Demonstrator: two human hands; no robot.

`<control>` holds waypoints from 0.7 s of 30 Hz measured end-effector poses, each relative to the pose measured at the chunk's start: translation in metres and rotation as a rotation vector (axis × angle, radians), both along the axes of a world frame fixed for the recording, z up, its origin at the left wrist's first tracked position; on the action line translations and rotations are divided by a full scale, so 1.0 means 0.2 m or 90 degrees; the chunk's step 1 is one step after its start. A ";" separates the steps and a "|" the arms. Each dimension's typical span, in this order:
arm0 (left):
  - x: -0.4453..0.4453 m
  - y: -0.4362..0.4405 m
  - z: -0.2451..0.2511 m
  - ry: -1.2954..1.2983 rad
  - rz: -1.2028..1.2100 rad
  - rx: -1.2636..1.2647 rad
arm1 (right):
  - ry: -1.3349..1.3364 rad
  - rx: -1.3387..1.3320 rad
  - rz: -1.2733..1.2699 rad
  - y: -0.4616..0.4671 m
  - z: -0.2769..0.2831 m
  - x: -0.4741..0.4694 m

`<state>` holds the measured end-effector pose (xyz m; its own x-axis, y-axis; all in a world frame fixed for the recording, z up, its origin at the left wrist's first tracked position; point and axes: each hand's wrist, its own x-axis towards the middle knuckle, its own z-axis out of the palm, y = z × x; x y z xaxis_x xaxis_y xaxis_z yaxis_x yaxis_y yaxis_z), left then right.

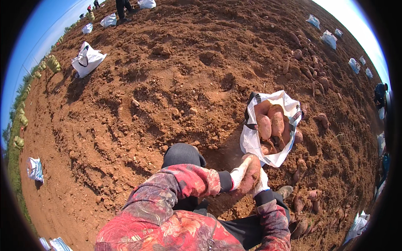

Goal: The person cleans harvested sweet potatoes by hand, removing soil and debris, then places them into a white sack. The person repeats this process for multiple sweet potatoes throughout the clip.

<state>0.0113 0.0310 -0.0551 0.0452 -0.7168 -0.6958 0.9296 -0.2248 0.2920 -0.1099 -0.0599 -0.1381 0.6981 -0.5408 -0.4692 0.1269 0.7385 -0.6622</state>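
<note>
Between my two gloved hands is a large sweet potato (250,175) with soil on its reddish skin. My left hand (240,172), in a white knit glove, grips its left side. On its other side is my right hand (262,181), also gloved and partly hidden behind the root. Just beyond them a white woven bag (251,142) with dark handles stands with its mouth spread. Several sweet potatoes (277,120) fill much of the bag, some with thin root tails.
Loose sweet potatoes lie in a row (314,70) beyond the bag and in a heap (298,204) by my right shoe (285,191). Another white bag (88,59) sits on the clumpy soil (163,81) at the upper left. A person (123,9) stands farther off.
</note>
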 end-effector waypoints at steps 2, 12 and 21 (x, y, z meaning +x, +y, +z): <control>-0.01 -0.01 -0.02 -0.058 0.021 0.003 | -0.051 -0.011 0.018 0.02 0.06 0.01; 0.22 0.12 0.22 -0.039 0.072 0.029 | -0.130 -0.041 0.146 0.03 0.17 0.36; 0.25 0.10 0.10 -0.117 0.068 0.080 | 0.015 -0.087 0.184 0.01 0.22 0.58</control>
